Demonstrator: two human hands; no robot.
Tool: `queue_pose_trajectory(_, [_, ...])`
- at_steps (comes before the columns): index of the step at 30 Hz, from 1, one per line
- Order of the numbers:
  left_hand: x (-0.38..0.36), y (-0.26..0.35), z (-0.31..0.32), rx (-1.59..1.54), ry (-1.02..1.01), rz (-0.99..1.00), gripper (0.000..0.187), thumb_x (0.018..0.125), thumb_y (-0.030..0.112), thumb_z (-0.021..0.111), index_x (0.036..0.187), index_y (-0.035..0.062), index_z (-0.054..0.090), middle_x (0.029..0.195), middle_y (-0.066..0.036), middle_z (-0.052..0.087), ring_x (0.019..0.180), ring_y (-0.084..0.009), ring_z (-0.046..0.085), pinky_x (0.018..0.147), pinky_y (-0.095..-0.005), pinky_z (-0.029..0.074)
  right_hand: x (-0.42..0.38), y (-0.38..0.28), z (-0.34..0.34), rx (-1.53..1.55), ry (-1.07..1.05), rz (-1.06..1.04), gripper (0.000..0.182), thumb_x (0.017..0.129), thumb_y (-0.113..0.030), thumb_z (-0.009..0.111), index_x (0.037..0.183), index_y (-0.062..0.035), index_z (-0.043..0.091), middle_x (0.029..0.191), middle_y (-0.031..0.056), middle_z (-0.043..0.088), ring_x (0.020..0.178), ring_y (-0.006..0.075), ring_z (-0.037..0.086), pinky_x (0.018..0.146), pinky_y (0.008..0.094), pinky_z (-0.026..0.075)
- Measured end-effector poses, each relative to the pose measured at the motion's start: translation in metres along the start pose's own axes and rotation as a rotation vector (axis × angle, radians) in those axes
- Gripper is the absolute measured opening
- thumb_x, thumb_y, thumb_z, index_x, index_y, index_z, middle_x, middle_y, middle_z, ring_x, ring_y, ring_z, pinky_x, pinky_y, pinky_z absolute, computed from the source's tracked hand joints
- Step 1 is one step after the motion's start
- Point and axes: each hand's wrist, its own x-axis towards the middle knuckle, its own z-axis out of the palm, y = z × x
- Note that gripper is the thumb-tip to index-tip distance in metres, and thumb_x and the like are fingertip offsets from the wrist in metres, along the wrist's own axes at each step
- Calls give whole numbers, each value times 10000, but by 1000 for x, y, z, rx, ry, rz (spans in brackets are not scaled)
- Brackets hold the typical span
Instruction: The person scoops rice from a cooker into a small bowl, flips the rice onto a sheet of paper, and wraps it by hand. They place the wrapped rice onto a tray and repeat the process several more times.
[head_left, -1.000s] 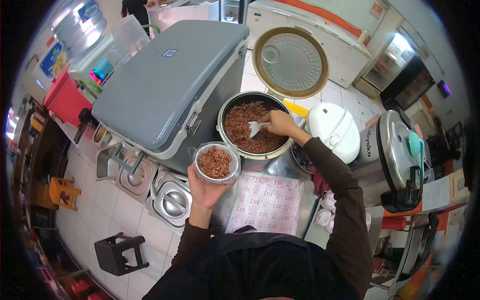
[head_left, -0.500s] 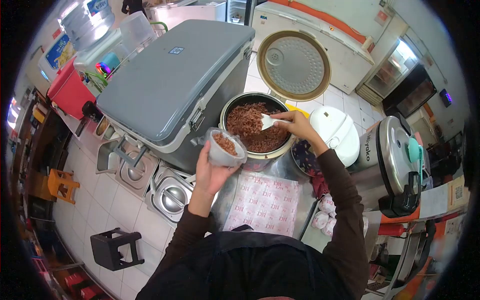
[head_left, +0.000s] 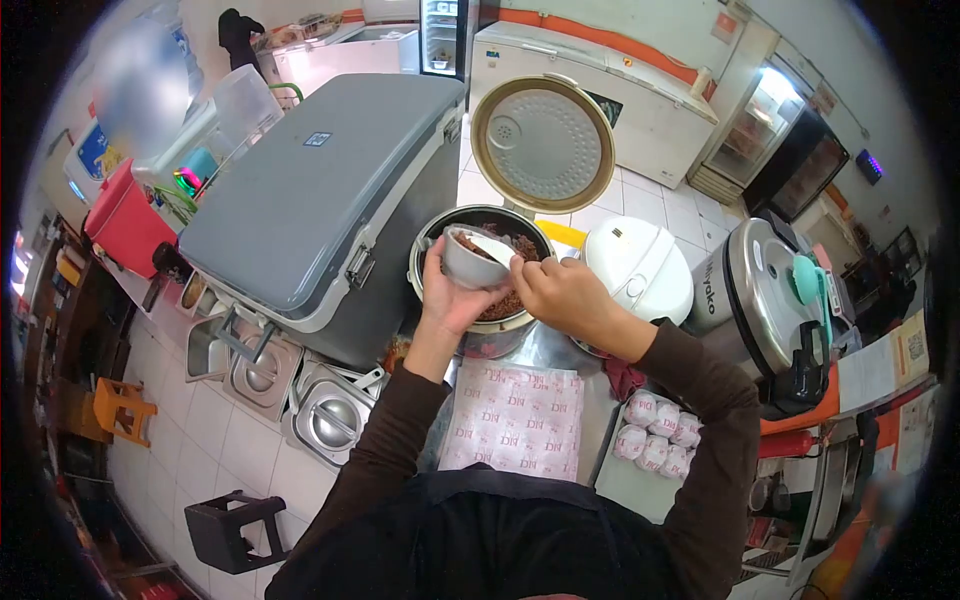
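My left hand (head_left: 452, 297) is wrapped round a small bowl (head_left: 470, 268), tilted over the open rice cooker (head_left: 416, 268). Brown-red rice is partly visible inside the bowl. In my right hand (head_left: 562, 290) is a white rice paddle (head_left: 494, 247), its blade at the bowl's mouth. Below both hands, the cooker's pot holds more brown-red rice (head_left: 497, 308), partly hidden by the bowl and hands. The cooker's round lid (head_left: 545, 145) stands raised behind. Nearer my body lies printed wrapping paper (head_left: 513, 420).
A large grey cooler box (head_left: 320, 190) stands left of the cooker. To the right are a closed white cooker (head_left: 640, 270) and a steel Miyako pot (head_left: 745, 290). Several wrapped parcels (head_left: 655, 435) sit on a tray. Another person (head_left: 240, 42) stands far back left.
The bowl has moved right, over the cooker. My right hand has lifted the paddle from the pot's rice to the bowl. The head view has shifted, showing more of the parcels.
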Motion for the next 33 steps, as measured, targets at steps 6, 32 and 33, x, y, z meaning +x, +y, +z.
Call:
queue_pose_trajectory(6, [4, 1, -30, -175, -37, -41, 622, 888, 579, 362, 1337, 151, 396, 1376, -149, 391, 1269, -353, 357, 996, -555, 320, 1, 49, -20, 407, -86, 391, 323, 826, -255, 608, 1118, -117, 620, 832, 72, 638, 718, 254, 631, 606, 345, 494])
queue_pose_trajectory(32, [-24, 5, -20, 133, -1, -157, 592, 887, 595, 383, 1307, 179, 424, 1333, -103, 437, 1215, -283, 407, 956, -493, 362, -30, -8, 34, 1666, -158, 641, 351, 972, -264, 450, 1274, -113, 546, 665, -32, 488, 538, 69, 422, 515, 219, 353])
queue_pose_trajectory(33, [-28, 7, -21, 136, -20, -163, 595, 890, 590, 382, 1320, 181, 414, 1339, -103, 434, 1222, -287, 404, 965, -498, 358, -30, -6, 31, 1781, -209, 718, 362, 974, -268, 448, 1290, -111, 531, 620, -64, 416, 494, 43, 352, 469, 196, 303])
